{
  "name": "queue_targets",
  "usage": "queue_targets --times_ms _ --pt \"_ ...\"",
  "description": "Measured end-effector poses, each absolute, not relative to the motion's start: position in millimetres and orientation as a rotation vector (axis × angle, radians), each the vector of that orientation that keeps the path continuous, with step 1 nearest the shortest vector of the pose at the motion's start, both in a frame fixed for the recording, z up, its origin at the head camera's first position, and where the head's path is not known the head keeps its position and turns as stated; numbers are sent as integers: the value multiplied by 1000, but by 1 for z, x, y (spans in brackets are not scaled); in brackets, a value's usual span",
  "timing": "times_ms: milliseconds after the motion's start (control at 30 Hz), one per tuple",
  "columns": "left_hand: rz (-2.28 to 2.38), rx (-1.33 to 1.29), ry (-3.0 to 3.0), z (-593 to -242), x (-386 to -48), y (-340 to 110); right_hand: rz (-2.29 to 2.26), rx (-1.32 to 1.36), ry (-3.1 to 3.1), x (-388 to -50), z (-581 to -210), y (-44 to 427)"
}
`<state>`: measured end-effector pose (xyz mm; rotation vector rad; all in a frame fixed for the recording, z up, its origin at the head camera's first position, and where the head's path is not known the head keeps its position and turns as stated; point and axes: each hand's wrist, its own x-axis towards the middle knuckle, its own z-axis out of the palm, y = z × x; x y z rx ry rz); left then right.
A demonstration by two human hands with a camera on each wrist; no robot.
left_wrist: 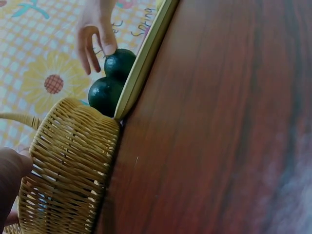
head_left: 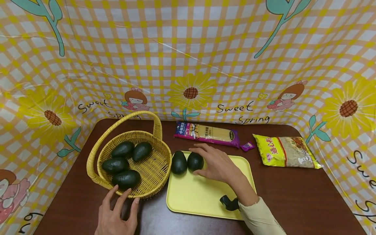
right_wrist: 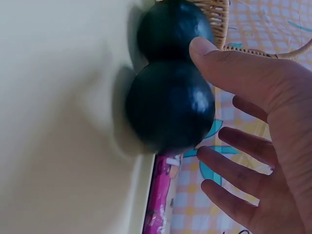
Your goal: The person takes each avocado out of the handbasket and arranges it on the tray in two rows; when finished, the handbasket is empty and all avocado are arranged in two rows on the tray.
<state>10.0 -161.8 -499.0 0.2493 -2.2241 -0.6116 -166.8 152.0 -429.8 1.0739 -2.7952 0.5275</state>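
Observation:
Two dark green avocados lie side by side at the left end of a yellow tray [head_left: 194, 195]. My right hand [head_left: 215, 163] is spread over the right avocado [head_left: 195, 161], thumb and fingers parted around it; in the right wrist view the fingers stand off its skin. The left avocado [head_left: 179, 163] lies against its neighbour, close to the basket. Several more avocados [head_left: 126, 179] rest in the woven basket [head_left: 157, 163], mostly in its left half. My left hand [head_left: 116, 212] touches the basket's near rim with loosely spread fingertips; part of that hand is outside the left wrist view.
A purple-ended noodle packet [head_left: 208, 133] lies behind the tray, with a small purple sachet [head_left: 247, 146] beside it. To the right is a yellow bag [head_left: 286, 151]. The basket handle [head_left: 123, 120] arches upright. A black piece [head_left: 229, 203] sits at the right cuff, above the tray.

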Motion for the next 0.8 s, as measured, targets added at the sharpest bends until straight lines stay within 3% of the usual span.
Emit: queue_targets --times_ms 800 --pt "-617 275 -2246 -497 10 -161 485 1228 -2744 -169 -403 90"
